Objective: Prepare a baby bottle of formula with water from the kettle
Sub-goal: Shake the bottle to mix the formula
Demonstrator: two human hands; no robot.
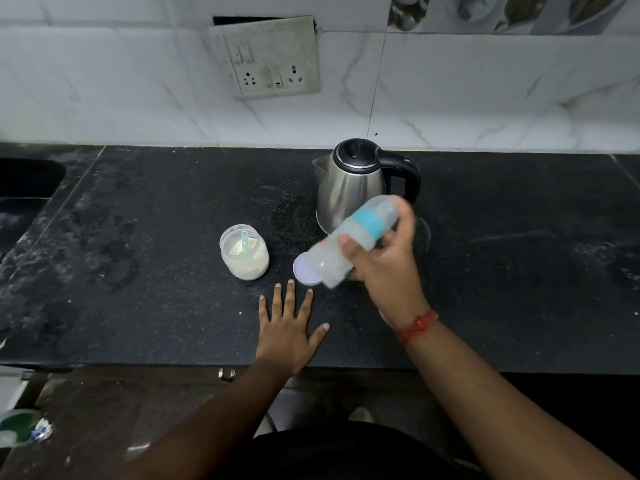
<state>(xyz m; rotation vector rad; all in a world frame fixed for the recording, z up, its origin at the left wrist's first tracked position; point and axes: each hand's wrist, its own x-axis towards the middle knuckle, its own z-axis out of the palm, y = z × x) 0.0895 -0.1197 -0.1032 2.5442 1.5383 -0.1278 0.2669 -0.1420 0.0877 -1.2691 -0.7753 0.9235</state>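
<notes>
My right hand [384, 261] grips a clear baby bottle [332, 254] with a teal collar, held tilted above the counter and blurred. The bottle's cap end points up and right, toward the steel kettle [349, 188] with a black lid and handle standing behind it. An open jar of pale formula powder [245, 252] with a teal scoop inside stands to the left. The jar's round pale lid [303, 271] lies flat beneath the bottle's base. My left hand [289, 327] rests flat on the black counter [156, 254], fingers spread, holding nothing.
A wall socket panel [273, 58] sits on the white tiled wall behind the kettle. A dark sink [24, 181] lies at the far left. The counter's front edge runs just behind my left wrist. White dust marks the counter on the left.
</notes>
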